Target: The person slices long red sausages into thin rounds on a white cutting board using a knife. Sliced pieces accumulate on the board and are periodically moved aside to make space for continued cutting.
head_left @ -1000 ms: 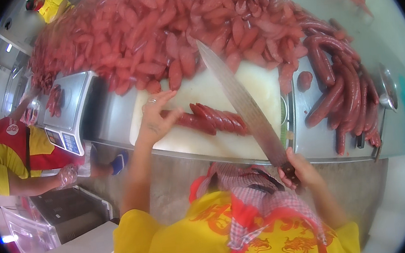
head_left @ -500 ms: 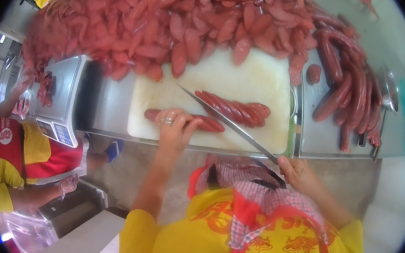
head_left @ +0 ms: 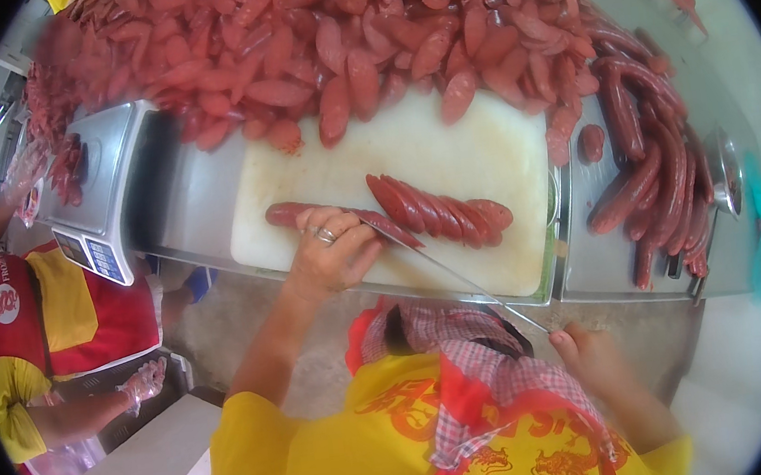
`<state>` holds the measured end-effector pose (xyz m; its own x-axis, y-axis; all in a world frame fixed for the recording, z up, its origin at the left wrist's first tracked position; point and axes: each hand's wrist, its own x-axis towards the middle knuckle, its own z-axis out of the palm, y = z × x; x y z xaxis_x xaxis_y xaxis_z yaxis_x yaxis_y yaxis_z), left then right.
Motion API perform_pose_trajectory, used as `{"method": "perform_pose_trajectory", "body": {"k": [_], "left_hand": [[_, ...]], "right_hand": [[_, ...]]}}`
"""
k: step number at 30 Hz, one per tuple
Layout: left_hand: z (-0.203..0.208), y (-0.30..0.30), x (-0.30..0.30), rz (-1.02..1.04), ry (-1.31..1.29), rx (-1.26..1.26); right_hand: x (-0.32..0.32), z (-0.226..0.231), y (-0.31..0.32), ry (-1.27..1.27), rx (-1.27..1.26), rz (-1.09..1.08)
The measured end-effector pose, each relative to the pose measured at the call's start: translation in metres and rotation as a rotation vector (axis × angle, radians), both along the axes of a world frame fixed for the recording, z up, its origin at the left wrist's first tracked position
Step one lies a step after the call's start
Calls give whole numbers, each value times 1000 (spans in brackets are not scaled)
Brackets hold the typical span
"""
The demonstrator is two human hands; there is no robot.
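Note:
A red sausage [head_left: 283,214] lies across the white cutting board [head_left: 486,271]. My left hand [head_left: 331,254], with a ring on one finger, is closed over it and holds it down. My right hand [head_left: 589,353] grips the handle end of a long knife [head_left: 469,281] beyond the board's near edge. The blade slants up and left, its tip end at the sausage close beside my left fingers. Right of the sausage, a fanned row of slanted sausage slices [head_left: 441,213] rests on the board.
A large heap of sausage slices [head_left: 324,49] covers the far side of the metal table. Whole sausages [head_left: 656,171] lie at the right near a metal bowl [head_left: 724,172]. A digital scale [head_left: 95,165] stands at the left, beside a co-worker with a gloved hand [head_left: 146,385].
My right hand has drawn the knife back toward me and to the right, bringing its tip end to the sausage. My left hand stays on the sausage, its fingers more bunched.

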<state>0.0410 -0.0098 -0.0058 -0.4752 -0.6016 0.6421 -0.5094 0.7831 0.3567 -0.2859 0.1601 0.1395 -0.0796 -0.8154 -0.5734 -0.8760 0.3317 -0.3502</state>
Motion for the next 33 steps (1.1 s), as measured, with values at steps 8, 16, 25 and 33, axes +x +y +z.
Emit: {"method": "perform_pose_trajectory", "body": {"k": [8, 16, 25, 33], "left_hand": [[3, -5, -4, -8, 42, 134], [0, -2, 8, 58, 35, 24], [-1, 2, 17, 143, 20, 142], [2, 2, 16, 109, 40, 136]], "right_hand": [[26, -36, -35, -5, -84, 114], [78, -93, -106, -216, -352, 322], [22, -21, -24, 20, 78, 60], [112, -94, -122, -147, -248, 293]]}}
